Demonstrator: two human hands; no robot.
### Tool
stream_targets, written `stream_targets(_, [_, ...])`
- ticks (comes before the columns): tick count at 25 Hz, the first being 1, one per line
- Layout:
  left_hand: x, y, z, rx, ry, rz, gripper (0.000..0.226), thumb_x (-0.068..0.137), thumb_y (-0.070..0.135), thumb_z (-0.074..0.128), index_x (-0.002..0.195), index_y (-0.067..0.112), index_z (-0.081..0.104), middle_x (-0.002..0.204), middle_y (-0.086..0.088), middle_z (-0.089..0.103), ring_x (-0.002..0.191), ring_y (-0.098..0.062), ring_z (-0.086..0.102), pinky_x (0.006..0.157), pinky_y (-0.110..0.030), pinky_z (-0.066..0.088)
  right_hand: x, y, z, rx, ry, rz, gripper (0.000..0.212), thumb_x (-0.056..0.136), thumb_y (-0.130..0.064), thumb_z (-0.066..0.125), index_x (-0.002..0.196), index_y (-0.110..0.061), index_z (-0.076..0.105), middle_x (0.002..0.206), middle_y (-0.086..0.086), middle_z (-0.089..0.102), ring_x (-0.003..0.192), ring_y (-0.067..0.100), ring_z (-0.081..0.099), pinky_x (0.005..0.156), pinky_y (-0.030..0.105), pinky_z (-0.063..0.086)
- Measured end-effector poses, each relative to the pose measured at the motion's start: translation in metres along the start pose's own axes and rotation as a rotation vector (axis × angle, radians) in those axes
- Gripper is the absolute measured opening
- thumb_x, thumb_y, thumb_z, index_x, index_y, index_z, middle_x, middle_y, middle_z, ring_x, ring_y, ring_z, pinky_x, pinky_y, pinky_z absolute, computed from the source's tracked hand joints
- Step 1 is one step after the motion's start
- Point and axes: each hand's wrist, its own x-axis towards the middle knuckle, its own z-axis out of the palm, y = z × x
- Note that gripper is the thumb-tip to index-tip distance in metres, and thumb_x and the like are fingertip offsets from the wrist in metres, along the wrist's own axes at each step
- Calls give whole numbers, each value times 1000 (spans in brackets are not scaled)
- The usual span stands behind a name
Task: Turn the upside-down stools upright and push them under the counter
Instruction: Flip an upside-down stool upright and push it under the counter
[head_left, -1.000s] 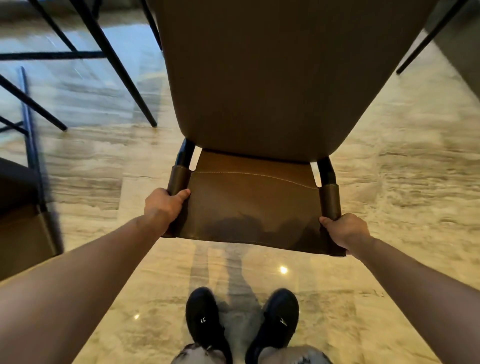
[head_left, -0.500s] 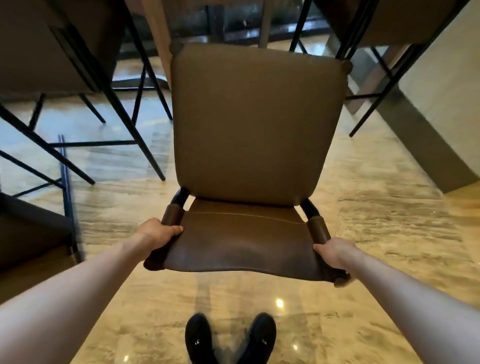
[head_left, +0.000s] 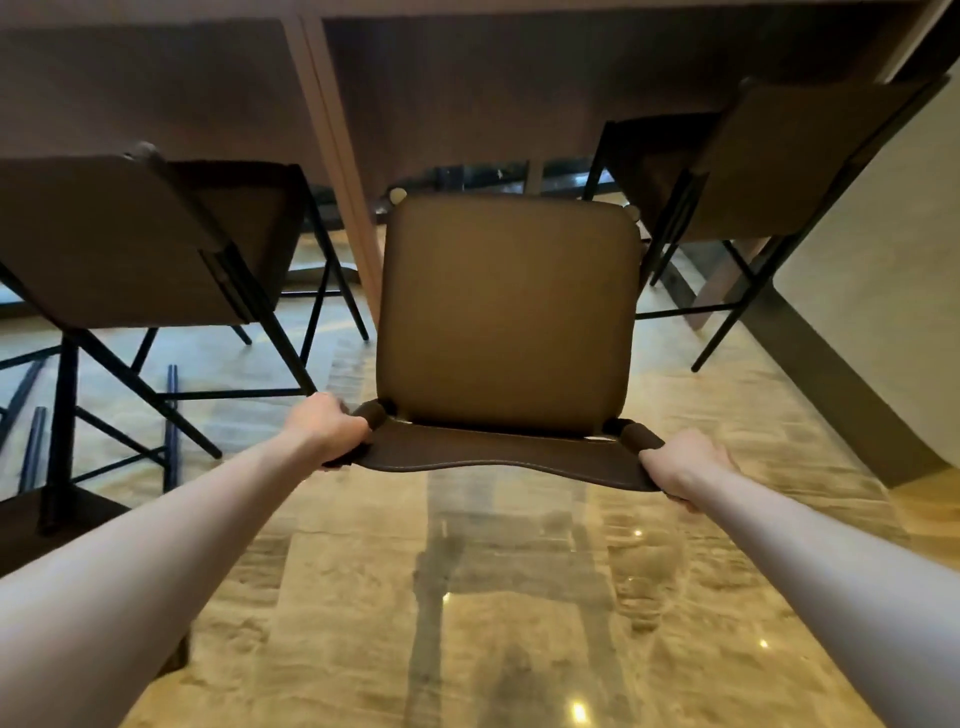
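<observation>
Both hands, left hand (head_left: 326, 427) and right hand (head_left: 684, 465), grip the stool (head_left: 506, 317) backrest over glossy marble floor (head_left: 467, 597), facing the counter (head_left: 467, 78).

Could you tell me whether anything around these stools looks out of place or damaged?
Nothing stands out: both hands, left and right, grip the upright brown leather stool by its backrest, between two matching stools.
</observation>
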Motion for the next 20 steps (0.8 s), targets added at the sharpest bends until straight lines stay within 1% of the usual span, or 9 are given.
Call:
stream_targets(2, [-3,16,-5,98,124,131,14,86,26,60,83,18,72,84,-7,71,77,-28,66,71,-37,59,7,-13,-14,26,45,-24,19,75,-24,59,71,-6,61,87,17,70,79,34,69,67,34,58])
stream_targets(4, [-9,26,-2,240,261,265,35,94,45,47,77,23,68,93,-1,69,88,-29,65,79,-40,54,15,-26,-25,21,94,-56,19,74,-25,61,73,-6,63,88,16,68,77,35,67,66,35,58])
stream_targets(6, [-14,35,3,441,405,436,57,96,58,25,82,27,70,107,5,67,99,-28,64,87,-44,45,23,-38,-35,-19,149,-92,16,74,-24,61,76,-8,62,97,17,64,77,34,61,61,31,50])
stream_targets(9, [-3,53,2,603,413,595,77,88,76,7,92,34,70,111,18,66,115,-14,52,100,-49,27,43,-62,-53,-37,227,-139,16,74,-26,61,82,-11,61,101,16,63,78,32,56,61,30,45])
stream_targets(11, [13,64,-8,605,381,633,81,78,90,11,98,38,70,111,24,64,117,-9,46,97,-46,23,54,-77,-64,-36,265,-139,19,75,-28,61,84,-12,60,97,14,63,77,31,55,62,30,45])
stream_targets(13, [29,76,-20,637,371,652,75,72,94,25,104,43,70,113,27,62,120,-9,45,95,-45,23,64,-90,-72,-17,304,-138,19,76,-30,59,80,-12,58,89,11,61,72,30,54,59,29,43])
stream_targets(16, [47,98,-27,643,450,655,37,81,71,56,104,46,71,111,25,66,118,-12,46,92,-44,26,80,-105,-86,29,375,-219,28,79,-38,50,68,-14,58,67,5,56,59,25,53,51,25,37])
stream_targets(18, [60,112,-33,649,506,659,22,84,56,66,102,46,73,104,24,69,113,-13,49,89,-43,28,92,-117,-94,55,377,-251,34,79,-41,45,70,-13,62,68,6,59,59,26,54,50,26,39])
stream_targets(20, [75,126,-39,657,518,653,18,85,51,69,102,46,74,97,24,69,108,-12,50,87,-41,28,107,-130,-104,34,372,-242,35,79,-41,44,74,-13,63,72,7,60,61,26,55,50,27,39])
